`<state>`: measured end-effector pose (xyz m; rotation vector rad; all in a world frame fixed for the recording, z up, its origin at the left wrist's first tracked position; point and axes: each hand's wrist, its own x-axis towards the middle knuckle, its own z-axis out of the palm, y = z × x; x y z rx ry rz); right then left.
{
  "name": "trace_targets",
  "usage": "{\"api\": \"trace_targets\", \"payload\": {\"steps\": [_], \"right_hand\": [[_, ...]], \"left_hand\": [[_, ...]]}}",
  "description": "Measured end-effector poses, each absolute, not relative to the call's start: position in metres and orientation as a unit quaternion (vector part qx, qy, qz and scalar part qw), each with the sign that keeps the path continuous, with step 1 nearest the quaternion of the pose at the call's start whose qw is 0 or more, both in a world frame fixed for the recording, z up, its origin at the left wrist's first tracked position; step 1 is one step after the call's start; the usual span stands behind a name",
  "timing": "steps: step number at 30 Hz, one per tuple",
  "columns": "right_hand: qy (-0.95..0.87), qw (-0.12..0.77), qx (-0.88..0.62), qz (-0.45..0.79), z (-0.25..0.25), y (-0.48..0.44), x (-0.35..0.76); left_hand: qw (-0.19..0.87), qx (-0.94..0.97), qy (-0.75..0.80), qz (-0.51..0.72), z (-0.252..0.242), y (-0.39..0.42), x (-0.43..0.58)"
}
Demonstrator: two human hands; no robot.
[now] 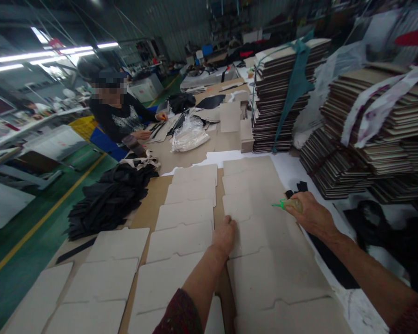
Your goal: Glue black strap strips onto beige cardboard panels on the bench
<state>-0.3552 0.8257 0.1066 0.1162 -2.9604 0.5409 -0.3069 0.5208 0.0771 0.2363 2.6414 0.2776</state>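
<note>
My right hand (311, 214) is wrapped round a small squeeze bottle (295, 205) with a green nozzle. The nozzle points left, over the right-hand row of beige cardboard pieces (251, 278). These pieces lie overlapped like shingles, with notched edges. My left hand (225, 236) rests with curled fingers at the left edge of that row, in the gap beside a second row of cardboard pieces (181, 239). Whatever its fingertips hold, if anything, is hidden.
Black fabric pieces (111, 199) lie heaped at the table's left edge. Tall tied stacks of board (285, 97) and leaning stacks (379, 125) stand at the right. A clear plastic bag (190, 134) lies farther back. Across the table, a co-worker (116, 111) handles dark strips.
</note>
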Motion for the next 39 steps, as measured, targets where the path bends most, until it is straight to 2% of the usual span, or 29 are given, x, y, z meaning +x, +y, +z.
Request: {"api": "trace_targets", "payload": {"steps": [7, 12, 21, 25, 30, 39], "right_hand": [[-0.99, 0.055, 0.065, 0.111, 0.12, 0.819, -0.36], [-0.991, 0.038, 0.068, 0.107, 0.123, 0.83, -0.359], [-0.977, 0.049, 0.015, 0.206, 0.107, 0.821, -0.35], [-0.933, 0.111, -0.087, 0.332, 0.104, 0.814, -0.354], [-0.905, 0.157, -0.153, 0.365, 0.116, 0.818, -0.367], [-0.944, 0.164, -0.075, 0.275, 0.118, 0.812, -0.425]], "left_hand": [[0.234, 0.082, 0.963, 0.102, 0.074, 0.521, -0.308], [0.226, 0.075, 0.966, 0.105, 0.074, 0.522, -0.307], [0.217, 0.091, 0.965, 0.119, 0.069, 0.517, -0.308], [0.214, 0.1, 0.963, 0.13, 0.067, 0.514, -0.307], [0.21, 0.12, 0.959, 0.145, 0.066, 0.507, -0.306], [0.147, 0.097, 0.977, 0.117, 0.068, 0.487, -0.349]]}}
